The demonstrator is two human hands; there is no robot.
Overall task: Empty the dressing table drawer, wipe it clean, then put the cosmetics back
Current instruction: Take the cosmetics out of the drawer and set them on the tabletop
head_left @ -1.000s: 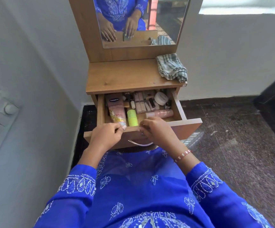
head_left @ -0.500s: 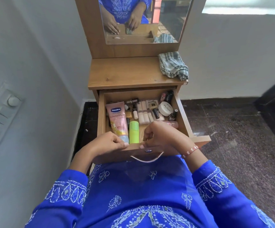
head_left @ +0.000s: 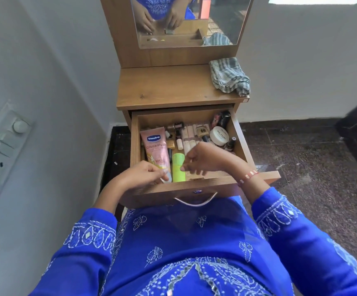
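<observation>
**Both hands reach into the open drawer**

The drawer (head_left: 242,142) stands pulled out, full of cosmetics. The left hand (head_left: 140,175) pinches the near end of the pink Vaseline tube (head_left: 155,146). Just right, the right hand (head_left: 205,159), fingers curled, touches the green tube (head_left: 178,167); whether it grips is unclear. A checked cloth (head_left: 230,75) lies far right on the desk (head_left: 169,86).

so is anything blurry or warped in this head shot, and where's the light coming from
Head view: wide-angle bend bows the wall and switch panel; right hand fingers are motion-smeared above the open drawer; daylight glares at top right; mirror reflection is soft.
</observation>
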